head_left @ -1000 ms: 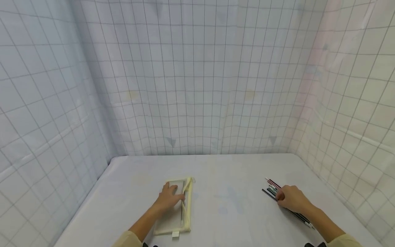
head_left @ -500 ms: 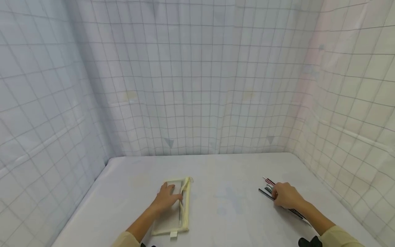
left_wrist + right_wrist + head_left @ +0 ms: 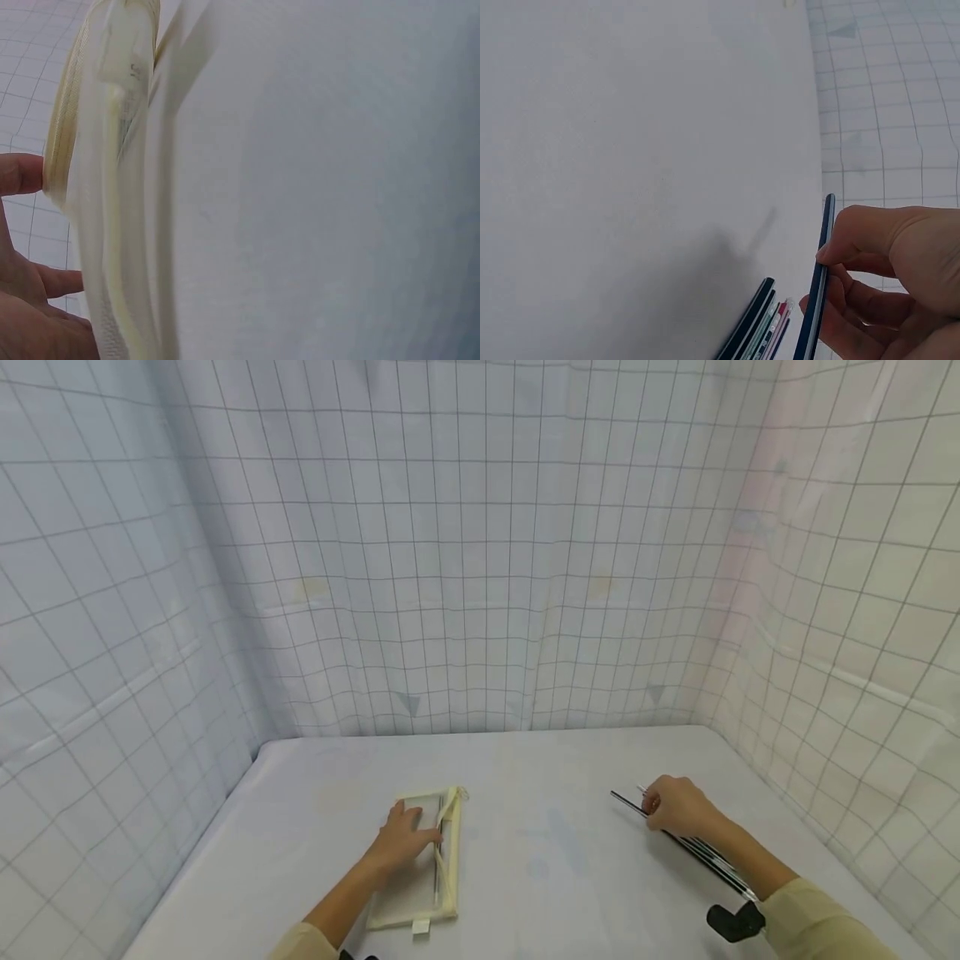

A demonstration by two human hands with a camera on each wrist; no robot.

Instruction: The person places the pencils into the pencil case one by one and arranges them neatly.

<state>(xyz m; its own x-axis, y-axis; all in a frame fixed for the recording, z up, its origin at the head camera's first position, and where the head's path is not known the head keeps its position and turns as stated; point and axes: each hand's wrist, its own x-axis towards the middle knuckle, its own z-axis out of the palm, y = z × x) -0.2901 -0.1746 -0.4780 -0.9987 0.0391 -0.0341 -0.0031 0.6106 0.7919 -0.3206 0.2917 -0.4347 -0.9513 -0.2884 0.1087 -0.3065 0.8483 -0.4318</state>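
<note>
A translucent zip pouch [image 3: 447, 893] with pale yellow trim lies on the left of the table, a thin dark line showing through it near its right side. My left hand [image 3: 400, 843] rests on it with fingers spread; in the left wrist view, fingertips touch the zip edge of the pouch [image 3: 66, 127]. On the right, my right hand [image 3: 681, 807] pinches a dark pencil [image 3: 821, 281] between thumb and fingers, raised off the table. Below it lies a bundle of several pencils [image 3: 750, 326], dark, green and reddish, partly hidden by my hand and forearm in the head view.
The white table [image 3: 540, 843] stretches between the pouch and the pencils. White grid-patterned sheets [image 3: 480, 568] stand at the back and both sides. A small white tag [image 3: 421, 927] sticks out from the pouch's near edge.
My right hand has lifted slightly and moved left and away from me, drawing one dark pencil off the bundle. The left hand stays on the pouch.
</note>
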